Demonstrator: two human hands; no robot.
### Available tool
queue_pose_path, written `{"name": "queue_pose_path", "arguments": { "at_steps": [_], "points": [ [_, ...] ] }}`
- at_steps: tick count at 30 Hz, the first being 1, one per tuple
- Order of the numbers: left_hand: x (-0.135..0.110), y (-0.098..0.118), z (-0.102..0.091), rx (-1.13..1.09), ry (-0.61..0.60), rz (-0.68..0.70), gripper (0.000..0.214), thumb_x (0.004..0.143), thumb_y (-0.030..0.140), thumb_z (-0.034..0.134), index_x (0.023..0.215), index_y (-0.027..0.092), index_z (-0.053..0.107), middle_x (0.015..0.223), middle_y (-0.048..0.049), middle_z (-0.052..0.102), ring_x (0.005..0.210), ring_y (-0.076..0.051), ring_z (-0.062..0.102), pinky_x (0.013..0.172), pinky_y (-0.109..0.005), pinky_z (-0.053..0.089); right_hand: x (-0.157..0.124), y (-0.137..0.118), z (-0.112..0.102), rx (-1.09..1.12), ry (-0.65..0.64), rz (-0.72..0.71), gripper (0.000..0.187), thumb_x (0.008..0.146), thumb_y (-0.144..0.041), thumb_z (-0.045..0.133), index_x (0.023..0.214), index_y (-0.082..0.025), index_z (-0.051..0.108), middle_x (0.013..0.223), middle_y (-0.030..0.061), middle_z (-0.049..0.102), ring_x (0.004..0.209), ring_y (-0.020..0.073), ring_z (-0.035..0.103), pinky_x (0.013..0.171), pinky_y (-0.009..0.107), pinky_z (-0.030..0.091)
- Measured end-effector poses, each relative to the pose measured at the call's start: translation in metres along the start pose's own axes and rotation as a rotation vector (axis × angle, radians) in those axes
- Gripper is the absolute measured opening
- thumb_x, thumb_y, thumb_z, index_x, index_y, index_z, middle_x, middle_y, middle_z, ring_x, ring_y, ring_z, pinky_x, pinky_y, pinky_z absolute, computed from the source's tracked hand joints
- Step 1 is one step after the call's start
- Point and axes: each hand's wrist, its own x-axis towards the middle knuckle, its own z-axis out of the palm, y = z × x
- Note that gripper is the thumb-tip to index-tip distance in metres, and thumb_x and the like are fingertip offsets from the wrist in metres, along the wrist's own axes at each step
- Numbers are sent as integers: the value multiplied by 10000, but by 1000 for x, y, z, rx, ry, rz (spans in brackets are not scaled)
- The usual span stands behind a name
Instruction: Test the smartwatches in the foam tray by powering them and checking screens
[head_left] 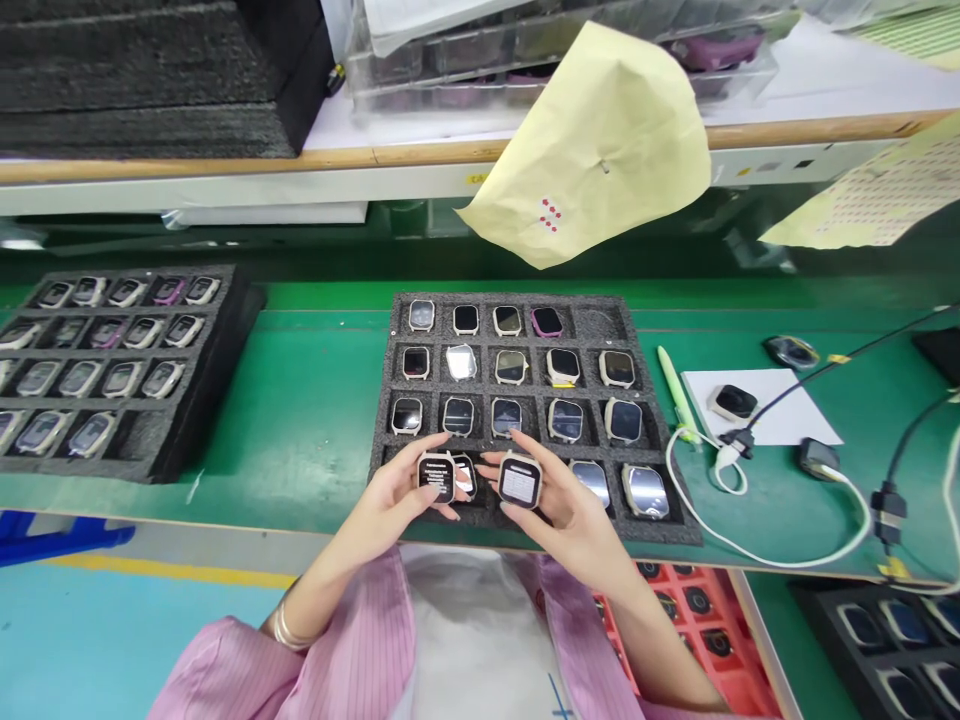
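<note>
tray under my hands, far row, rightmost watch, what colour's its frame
That watch is purple-framed, clearest in the head view.

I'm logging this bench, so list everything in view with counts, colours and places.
Table: one, green, centre
Foam trays: three, black, left, centre, lower right
Tray watches: many, mostly pale, in trays
Held watches: two, pale, over centre tray
Red tray: one, red, below table
Pen: one, green, right
White sheet: one, white, right
Loose devices: several, dark, right
Cables: several, black and white, right
Shelf: one, white, top
Yellow sheets: two, yellow, along shelf
Boxes: several, clear, on shelf
Foam stack: one, black, upper left
Frame: one, blue, lower left
Apron: one, pale grey, bottom
Sleeves: two, pink, bottom
Hands: two, bare, lower centre
</note>
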Motion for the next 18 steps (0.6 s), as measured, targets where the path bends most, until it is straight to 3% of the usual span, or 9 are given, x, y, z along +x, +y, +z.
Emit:
{"name": "queue_pose_path", "arguments": {
  "at_steps": [5, 10, 14, 16, 18],
  "points": [
    [0, 2, -1, -30, -9, -11, 445, 882, 248, 615, 1310, 199, 504, 954, -67, 675, 843, -185, 666, 680, -289, 609, 5, 0, -19, -811, -49, -219, 439, 860, -191, 623, 1286, -234, 529, 1277, 116, 565, 1187, 312, 512, 1027, 553, 395],
    [1, 2, -2, -23, 15, -13, 412, 877, 253, 625, 1275, 197, 533, 919, -61, 684, 808, -180, 674, 636, -268, 603, 3, -11, -34, -1117, -92, -287, 549, 881, -326, 634, 1381, -192, 450, 1329, 141, 495, 1191, 324, 465, 981, 515, 418],
    [0, 1, -7, -31, -9, -2, 416, 888, 270, 603, 1292, 206, 525, 960, -75, 685, 832, -194, 675, 651, -287, 604, -8, -15, -48, -1260, 123, -296, 342, 982, -393, 439, 1119, -138, 621, 1098, 150, 599, 992, 303, 566, 873, 478, 474],
    [-1, 1, -9, -32, -31, 4, 410, 904, 275, 574, 1306, 218, 513, 994, -80, 681, 863, -200, 674, 679, -301, 603, -12, -13, -48, -1372, 226, -262, 417, 1008, -386, 341, 996, -112, 655, 992, 162, 602, 890, 303, 584, 805, 469, 497],
    [-2, 0, -11, -14, -41, 15, 410, 915, 280, 551, 1317, 222, 496, 1020, -86, 671, 887, -205, 671, 693, -306, 599, -15, -8, -44, -1484, 281, -215, 488, 1014, -389, 287, 989, -85, 669, 948, 176, 588, 843, 312, 588, 738, 453, 513]
  ]
}}
